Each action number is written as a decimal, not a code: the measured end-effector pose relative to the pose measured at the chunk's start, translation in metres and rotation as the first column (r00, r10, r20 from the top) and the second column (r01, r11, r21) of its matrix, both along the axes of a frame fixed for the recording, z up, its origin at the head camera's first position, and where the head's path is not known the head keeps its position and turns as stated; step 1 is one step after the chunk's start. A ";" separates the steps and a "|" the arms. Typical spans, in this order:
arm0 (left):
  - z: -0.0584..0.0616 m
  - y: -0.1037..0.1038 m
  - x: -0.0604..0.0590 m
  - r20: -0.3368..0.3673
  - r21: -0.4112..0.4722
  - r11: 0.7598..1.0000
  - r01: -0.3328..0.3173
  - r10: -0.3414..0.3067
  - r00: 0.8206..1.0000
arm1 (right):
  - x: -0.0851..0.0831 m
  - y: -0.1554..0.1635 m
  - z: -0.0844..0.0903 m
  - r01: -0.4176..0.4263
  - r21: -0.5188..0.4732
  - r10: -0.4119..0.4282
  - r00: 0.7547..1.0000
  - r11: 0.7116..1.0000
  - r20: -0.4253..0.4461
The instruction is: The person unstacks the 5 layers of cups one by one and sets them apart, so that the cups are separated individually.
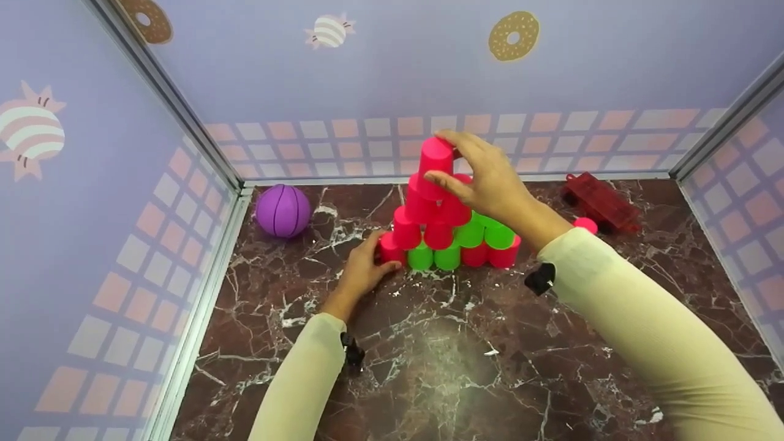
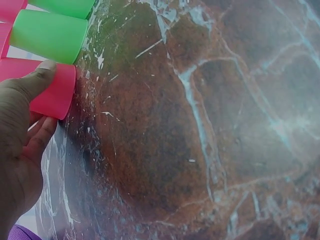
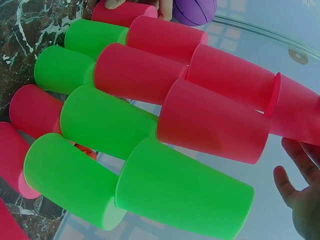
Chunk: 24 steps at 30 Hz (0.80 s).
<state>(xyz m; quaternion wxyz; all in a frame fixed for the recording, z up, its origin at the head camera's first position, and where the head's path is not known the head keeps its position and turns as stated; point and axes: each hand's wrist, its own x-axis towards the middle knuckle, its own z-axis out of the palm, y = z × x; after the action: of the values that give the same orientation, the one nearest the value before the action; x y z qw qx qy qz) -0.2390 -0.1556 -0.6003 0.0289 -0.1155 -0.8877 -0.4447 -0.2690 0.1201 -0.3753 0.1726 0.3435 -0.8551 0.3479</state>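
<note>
Along the lower edge of the head view, two pale sleeves [image 1: 294, 386] are cut off by the frame, each with a small black fitting [image 1: 541, 278] near its cuff. Between them stretches a dark marbled surface [image 1: 441, 367]. Farther in, the left hand [image 1: 362, 269] pinches the left-end cup [image 2: 60, 90] of the bottom row, thumb and fingers parted only by that pink cup's width; part of the palm is cropped in the left wrist view. That cup belongs to a stepped stack of cups [image 1: 438, 236] on the surface: five at the base, four next, then three, all pink or green. The third level's green cup [image 3: 185, 190] is mostly covered by the right hand [image 1: 490, 177] in the head view, but plain in the right wrist view. At the peak, the right hand curves round the pink top cup [image 1: 436, 162], thumb in front and fingers behind; how firmly it grips I cannot tell. Past the right cuff, a loose pink cup [image 1: 586, 225] is partly hidden by the sleeve; just beside it lies a translucent red object [image 1: 603, 202], hard to make out. Far left, well apart from the stack, a purple ball [image 1: 283, 211] sits near the patterned wall [image 1: 392, 73].
</note>
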 end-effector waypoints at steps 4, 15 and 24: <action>0.002 0.000 -0.002 -0.014 0.028 1.000 0.003 -0.002 1.000 | 0.001 0.000 0.001 0.005 -0.002 -0.005 1.000 1.000 0.018; 0.001 -0.001 -0.003 -0.091 0.043 0.999 -0.013 0.017 0.996 | -0.001 -0.001 -0.001 0.001 -0.008 -0.001 1.000 1.000 0.022; 0.002 0.001 -0.003 -0.086 0.027 1.000 -0.005 0.007 0.996 | -0.004 0.004 0.002 0.013 -0.025 -0.011 0.999 1.000 0.045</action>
<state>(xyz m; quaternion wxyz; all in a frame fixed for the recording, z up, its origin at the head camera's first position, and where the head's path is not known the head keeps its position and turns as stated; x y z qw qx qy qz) -0.2419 -0.1547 -0.5986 0.0698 -0.1315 -0.8800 -0.4511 -0.2732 0.1238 -0.3732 0.1600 0.3283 -0.8563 0.3652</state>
